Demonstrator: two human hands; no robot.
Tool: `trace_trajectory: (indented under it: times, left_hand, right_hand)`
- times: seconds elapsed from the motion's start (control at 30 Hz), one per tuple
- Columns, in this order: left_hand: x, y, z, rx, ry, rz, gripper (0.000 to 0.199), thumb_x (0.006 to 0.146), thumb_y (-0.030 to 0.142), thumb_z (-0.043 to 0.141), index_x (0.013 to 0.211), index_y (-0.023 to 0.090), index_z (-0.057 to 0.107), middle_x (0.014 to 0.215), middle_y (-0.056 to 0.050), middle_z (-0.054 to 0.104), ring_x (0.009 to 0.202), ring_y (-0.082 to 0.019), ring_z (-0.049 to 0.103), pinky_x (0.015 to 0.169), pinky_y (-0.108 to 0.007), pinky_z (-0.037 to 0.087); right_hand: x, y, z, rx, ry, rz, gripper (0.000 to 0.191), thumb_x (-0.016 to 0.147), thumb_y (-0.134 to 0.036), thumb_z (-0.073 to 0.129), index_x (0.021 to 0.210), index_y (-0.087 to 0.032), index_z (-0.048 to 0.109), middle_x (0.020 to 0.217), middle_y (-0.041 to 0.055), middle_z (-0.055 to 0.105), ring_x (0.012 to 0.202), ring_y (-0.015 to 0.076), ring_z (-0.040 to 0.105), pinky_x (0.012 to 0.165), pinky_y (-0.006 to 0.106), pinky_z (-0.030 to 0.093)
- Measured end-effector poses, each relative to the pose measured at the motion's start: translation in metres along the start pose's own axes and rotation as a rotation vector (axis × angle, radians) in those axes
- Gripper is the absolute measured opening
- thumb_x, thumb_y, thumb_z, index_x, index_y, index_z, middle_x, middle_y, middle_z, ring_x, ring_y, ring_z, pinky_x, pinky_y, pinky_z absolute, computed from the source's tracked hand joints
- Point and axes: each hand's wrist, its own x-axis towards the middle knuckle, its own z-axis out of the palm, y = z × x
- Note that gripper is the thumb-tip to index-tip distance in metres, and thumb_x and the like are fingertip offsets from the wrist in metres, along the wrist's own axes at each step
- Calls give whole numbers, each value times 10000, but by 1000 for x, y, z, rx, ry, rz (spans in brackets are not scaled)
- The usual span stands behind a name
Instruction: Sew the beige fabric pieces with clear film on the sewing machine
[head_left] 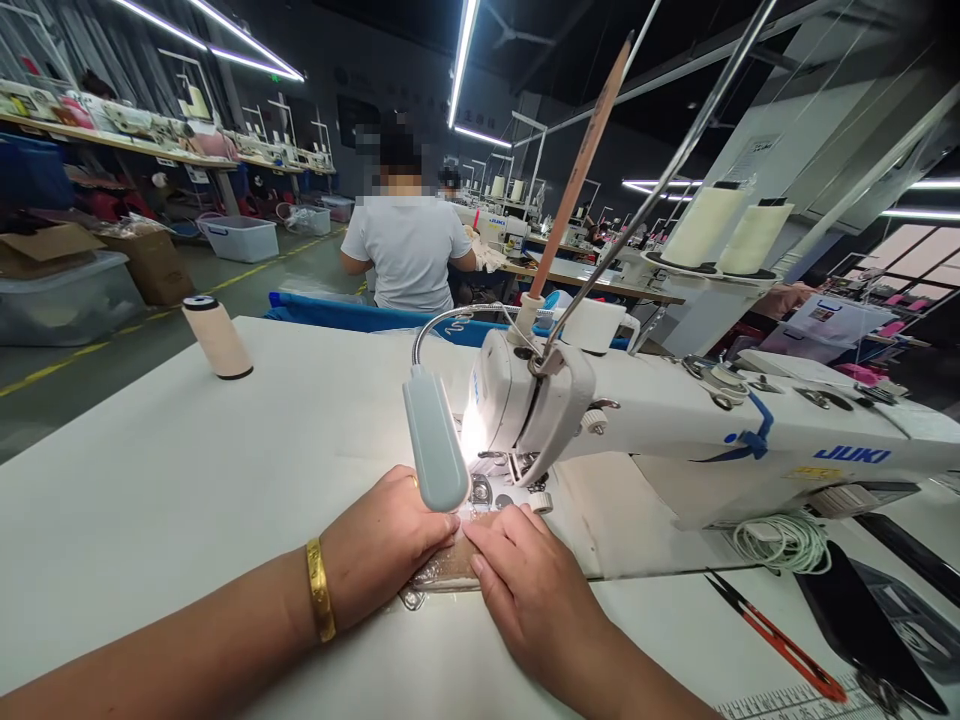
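Note:
In front of the needle area of a white sewing machine point(517, 400), both hands meet close together on the machine bed. My left hand point(386, 530), with a gold bracelet point(320, 590) at the wrist, is closed, its thumb pointing right. Whatever its fingers hold is hidden. My right hand point(525, 575) has its fingers curled and pressed together at the bed's front edge; anything in them is too small to name. Beneath them shows a brown, shiny tape-like covering point(446, 572). A grey-green clip lamp point(435, 440) on a bent neck hangs just above my left hand and partly covers it.
A peach thread cone point(218, 338) stands at the table's far left. To the right lie orange thread snips point(780, 635), a ruler point(787, 700), a black phone-like object point(870, 620) and a coiled pale cord point(780, 543). A person in a white shirt point(409, 245) sits ahead.

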Motion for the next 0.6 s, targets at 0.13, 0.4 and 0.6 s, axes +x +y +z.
trace_trajectory:
  times: [0.13,0.4,0.6]
  left_hand:
    - [2,-2,1,37,7,-12,244,984,81,532,899,212,719,958,-46,763,880,-215,701,828,-351,541]
    - [2,-2,1,-40,-16,-81,289,1005,106,478,916,225,726,893,-31,740,847,-214,673,793,-352,533]
    - [2,-3,3,14,-5,-42,250,993,105,508,892,213,710,904,-41,738,873,-218,671,813,-356,525]
  right_hand:
    - [1,1,0,-28,2,6,282,1012,-100,498,1198,-193,689,902,65,623,820,254,556,684,361,495]
    - [1,2,-7,38,17,35,277,1071,-121,431,1171,-224,668,878,35,644,758,222,577,723,370,512]
    - [1,8,-7,10,65,121,271,1065,-169,447,1196,-246,672,877,38,662,786,245,609,675,372,531]
